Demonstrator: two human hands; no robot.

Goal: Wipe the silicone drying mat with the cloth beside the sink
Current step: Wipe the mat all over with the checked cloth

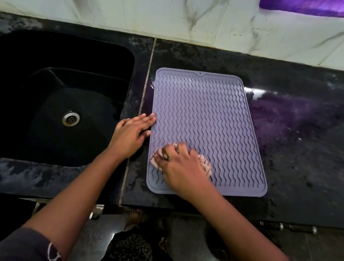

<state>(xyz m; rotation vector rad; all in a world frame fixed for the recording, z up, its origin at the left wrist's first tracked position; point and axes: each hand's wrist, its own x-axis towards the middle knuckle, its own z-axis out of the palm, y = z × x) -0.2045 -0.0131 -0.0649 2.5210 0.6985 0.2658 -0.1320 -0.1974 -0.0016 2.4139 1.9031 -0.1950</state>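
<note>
The mat (208, 117) lies on the counter (307, 149) right of the sink (50, 95), long axis running away from the person. The left hand (130, 134) lies flat on its left edge; the right hand (181, 167) grips the cloth (206, 165) at its near-left corner

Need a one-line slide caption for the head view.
Right hand grips a cloth on the drying mat; left hand rests on its edge beside the sink.

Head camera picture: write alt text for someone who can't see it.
A person's right hand presses a bunched cloth onto the near end of a ridged lilac silicone drying mat on a dark countertop. The left hand lies flat at the mat's left edge, beside a black sink.
</note>
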